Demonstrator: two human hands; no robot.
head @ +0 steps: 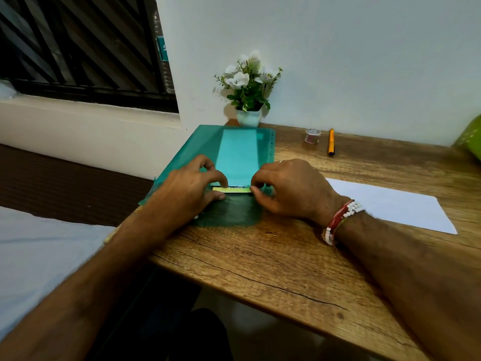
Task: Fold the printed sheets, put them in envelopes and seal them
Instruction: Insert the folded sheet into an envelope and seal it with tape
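- Two hands meet at the near end of a pale teal envelope (238, 155), which lies lengthwise, pointing towards 12 o'clock.
- The envelope lies with a green translucent folder (192, 147) at the 11 o'clock part of the wooden surface (260, 256); whether it lies on the folder or under its cover cannot be told.
- A narrow yellow-green strip (231, 189) runs across the envelope's 6 o'clock edge.
- The left hand (192, 186) has its fingers curled, and its thumb and forefinger pinch the strip's 9 o'clock end.
- The right hand (291, 186) is curled the same way, with its thumb and forefinger nipping the 3 o'clock end.
- The right hand wears a ring (281, 161), and its wrist has a red and white beaded bracelet (338, 220).
- One white sheet (390, 204) lies flat at 3 o'clock of the hands, apart from the folder.
- At 12 o'clock, a small pot of white flowers (248, 117) stands against the wall, just beyond the folder's far edge.
- At about 1 o'clock, a small tape roll (312, 136) and a yellow pen (331, 142) lie side by side.
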